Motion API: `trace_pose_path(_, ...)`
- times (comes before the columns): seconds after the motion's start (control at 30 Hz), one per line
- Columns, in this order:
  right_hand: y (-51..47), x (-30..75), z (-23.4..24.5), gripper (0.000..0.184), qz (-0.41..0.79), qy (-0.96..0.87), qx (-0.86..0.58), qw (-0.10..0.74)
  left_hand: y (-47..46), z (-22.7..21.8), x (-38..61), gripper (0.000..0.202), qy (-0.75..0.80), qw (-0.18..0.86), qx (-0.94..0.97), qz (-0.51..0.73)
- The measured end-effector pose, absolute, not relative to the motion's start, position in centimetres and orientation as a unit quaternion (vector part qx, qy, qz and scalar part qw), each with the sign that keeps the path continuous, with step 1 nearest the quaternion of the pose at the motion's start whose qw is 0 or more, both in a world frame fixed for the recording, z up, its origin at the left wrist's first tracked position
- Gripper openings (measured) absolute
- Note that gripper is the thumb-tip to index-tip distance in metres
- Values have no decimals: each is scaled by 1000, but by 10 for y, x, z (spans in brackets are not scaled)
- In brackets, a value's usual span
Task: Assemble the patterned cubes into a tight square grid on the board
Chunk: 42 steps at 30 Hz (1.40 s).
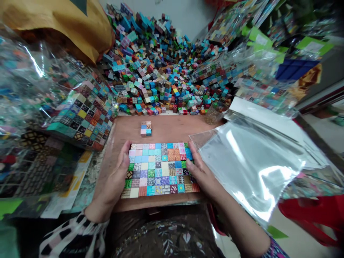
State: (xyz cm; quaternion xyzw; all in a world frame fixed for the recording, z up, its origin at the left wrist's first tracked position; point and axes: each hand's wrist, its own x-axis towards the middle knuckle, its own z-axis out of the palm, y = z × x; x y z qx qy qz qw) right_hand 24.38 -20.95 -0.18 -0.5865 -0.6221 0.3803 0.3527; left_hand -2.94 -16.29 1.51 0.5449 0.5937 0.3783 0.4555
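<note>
A flat rectangular layer of patterned cubes [158, 170], set edge to edge in rows, lies on the brown board in front of me. My left hand [118, 175] is closed against its left side, thumb near the upper left corner. On the opposite side, my right hand [201, 172] grips the right edge, with the thumb over the outer cubes and the fingers along the side. Both hands' fingers are partly hidden. Just beyond the layer sits a small cluster of cubes [146, 128], touched by neither hand.
A large heap of loose cubes [161, 71] rises behind the brown board [172, 125]. Clear plastic sleeves [247, 157] lie at right, beside a small clear cup [215, 113]. Wrapped cube blocks [86, 114] stand at left. A red stool [314, 215] is at lower right.
</note>
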Motion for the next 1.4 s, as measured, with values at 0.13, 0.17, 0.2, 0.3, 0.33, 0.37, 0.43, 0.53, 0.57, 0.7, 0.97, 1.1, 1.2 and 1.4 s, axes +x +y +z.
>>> trace_pose_path(0.13, -201, 251, 13, 99, 292, -688, -593, 299, -165, 15, -30, 73, 578, 462, 541, 399)
trace_pose_path(0.17, -198, 253, 16, 101, 274, -708, -587, 280, -165, 15, -30, 73, 574, 467, 536, 405)
trace_pose_path(0.2, -195, 254, 18, 100, 263, -725, -580, 262, -165, 14, -30, 73, 570, 473, 532, 410)
trace_pose_path(0.3, -187, 256, 19, 81, 261, -737, -577, 238, -165, 13, -31, 72, 569, 483, 523, 411)
trace_pose_path(0.33, -184, 255, 17, 74, 266, -727, -585, 242, -165, 13, -31, 71, 569, 485, 523, 410)
trace_pose_path(0.37, -182, 255, 14, 70, 271, -715, -595, 249, -165, 13, -32, 70, 568, 485, 524, 409)
trace_pose_path(0.43, -179, 253, 8, 67, 278, -696, -609, 258, -165, 13, -32, 67, 566, 484, 528, 408)
trace_pose_path(0.53, -177, 250, -1, 68, 278, -692, -613, 260, -165, 13, -32, 68, 564, 485, 529, 408)
trace_pose_path(0.57, -177, 250, -3, 69, 279, -691, -614, 259, -165, 14, -32, 69, 567, 483, 529, 408)
trace_pose_path(0.7, -176, 250, -1, 73, 304, -683, -615, 249, -165, 15, -31, 72, 572, 472, 533, 407)
trace_pose_path(0.97, -179, 262, 24, 68, 342, -647, -606, 313, -165, 13, -33, 67, 541, 496, 532, 422)
trace_pose_path(1.1, -171, 268, 29, 63, 359, -634, -600, 331, -177, 26, -35, 55, 549, 365, 618, 428)
trace_pose_path(1.2, -159, 268, 23, 62, 353, -631, -599, 345, -197, 54, -26, 41, 481, 235, 742, 403)
trace_pose_path(1.4, -142, 260, 10, 62, 384, -595, -584, 398, -232, 89, 36, 33, 225, 596, 763, 107)
